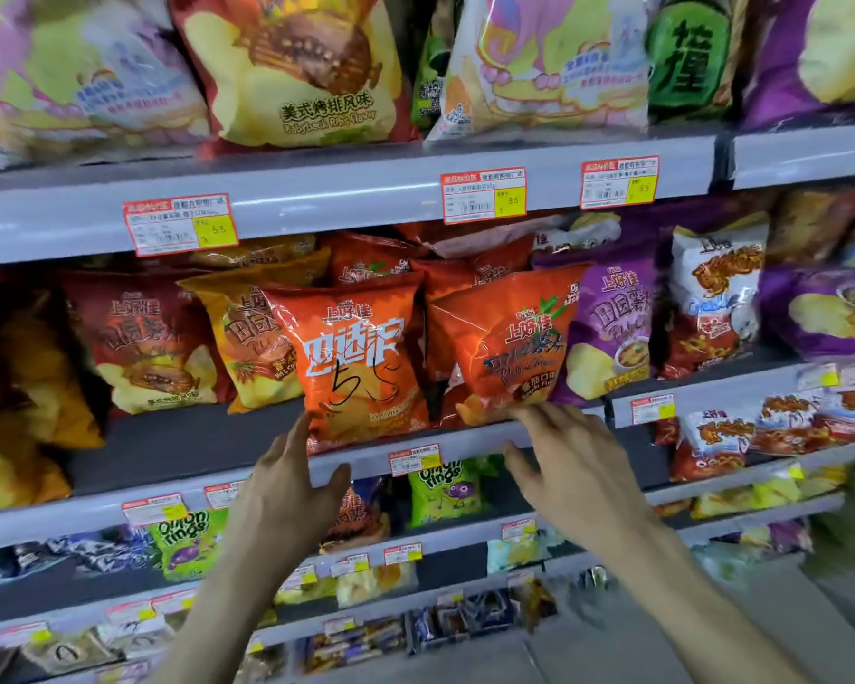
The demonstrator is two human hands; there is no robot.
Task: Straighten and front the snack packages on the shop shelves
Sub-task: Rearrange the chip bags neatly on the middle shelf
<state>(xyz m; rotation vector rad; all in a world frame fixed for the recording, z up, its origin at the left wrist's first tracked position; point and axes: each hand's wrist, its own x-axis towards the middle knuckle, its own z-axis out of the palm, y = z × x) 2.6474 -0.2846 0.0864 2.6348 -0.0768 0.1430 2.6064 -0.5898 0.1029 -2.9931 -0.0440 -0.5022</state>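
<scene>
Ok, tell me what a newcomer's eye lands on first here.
Two bright orange chip bags at the front of the middle shelf: the marked bag, with 5.5 scrawled in black, and the tilted bag to its right. Just below, the left hand and right hand reach up open-fingered to their bottom edges. Red-and-yellow price tags sit above.

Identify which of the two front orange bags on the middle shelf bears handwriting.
The left orange bag, above the left hand: black marker scrawl crosses its front. The right orange bag shows print only.

two chip bags point(366, 357) side by side on shelf point(179, 451)
</scene>
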